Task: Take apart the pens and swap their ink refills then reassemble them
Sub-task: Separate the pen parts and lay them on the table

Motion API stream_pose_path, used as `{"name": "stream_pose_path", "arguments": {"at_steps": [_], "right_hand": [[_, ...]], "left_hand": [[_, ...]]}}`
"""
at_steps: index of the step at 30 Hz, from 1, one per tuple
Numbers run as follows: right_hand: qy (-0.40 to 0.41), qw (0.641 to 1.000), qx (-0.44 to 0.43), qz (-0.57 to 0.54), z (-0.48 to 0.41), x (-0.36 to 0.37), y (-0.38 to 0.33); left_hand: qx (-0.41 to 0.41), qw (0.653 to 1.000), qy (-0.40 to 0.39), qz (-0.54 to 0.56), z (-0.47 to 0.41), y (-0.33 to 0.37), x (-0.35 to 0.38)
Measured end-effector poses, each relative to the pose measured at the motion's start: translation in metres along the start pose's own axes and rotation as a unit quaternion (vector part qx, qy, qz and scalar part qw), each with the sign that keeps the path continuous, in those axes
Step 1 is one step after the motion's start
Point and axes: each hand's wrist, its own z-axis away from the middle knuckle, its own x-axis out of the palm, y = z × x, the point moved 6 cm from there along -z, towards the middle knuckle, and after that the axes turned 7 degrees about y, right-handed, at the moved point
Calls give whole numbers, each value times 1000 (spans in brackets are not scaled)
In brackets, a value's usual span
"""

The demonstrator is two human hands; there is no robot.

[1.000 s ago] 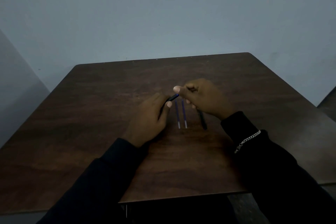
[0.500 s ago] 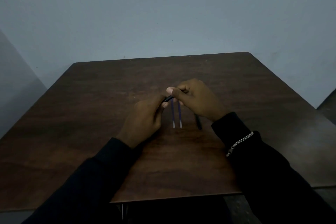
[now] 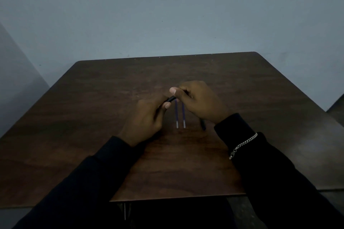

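Two thin blue ink refills (image 3: 180, 115) lie side by side on the dark wooden table (image 3: 93, 109), pale tips toward me. Above their far ends, my left hand (image 3: 147, 119) grips a black pen barrel (image 3: 170, 99) whose open end sticks out from my fingers. My right hand (image 3: 199, 102) pinches at that same end with thumb and forefinger; what it holds there is too small to tell. A second black pen part (image 3: 203, 125) lies on the table, half hidden under my right wrist.
The table's far edge (image 3: 167, 55) meets a plain grey wall. Its near edge (image 3: 176, 198) runs just in front of my forearms. A silver chain bracelet (image 3: 242, 144) hangs on my right sleeve.
Both hands have drawn slightly closer together around the black barrel's end. The refills and the other pen part have stayed where they lay.
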Motion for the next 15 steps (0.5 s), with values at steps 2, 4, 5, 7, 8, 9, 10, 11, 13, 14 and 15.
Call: {"name": "stream_pose_path", "arguments": {"at_steps": [2, 4, 5, 7, 8, 9, 10, 11, 13, 14, 15], "right_hand": [[1, 1000, -11, 8, 0, 1, -2], [-6, 1000, -5, 3, 0, 3, -1], [-11, 1000, 3, -3, 0, 4, 0], [-15, 1000, 18, -12, 0, 4, 4], [-15, 999, 24, -24, 0, 4, 5], [-15, 998, 33, -45, 1, 3, 7], [-16, 996, 44, -71, 0, 2, 8], [-17, 994, 54, -95, 0, 1, 10], [-21, 990, 61, -127, -1, 0, 12], [-25, 988, 58, -139, -1, -1, 12], [-32, 986, 53, -156, -1, -1, 11]], "left_hand": [[-5, 1000, 10, 14, 0, -1, -2], [-14, 1000, 14, 18, -1, -3, -3], [-19, 1000, 11, 15, -1, -3, -2], [-24, 1000, 4, 11, -1, -4, -1], [-27, 1000, 2, 12, -1, -4, 0], [-32, 999, 2, 12, -1, -5, 0], [-37, 999, 4, 12, -2, -6, 0], [-40, 999, 6, 12, -2, -6, -1], [-40, 999, 8, 9, -3, -8, -1], [-40, 999, 8, 8, -3, -9, 0], [-40, 999, 11, 9, -3, -10, 0]]}}
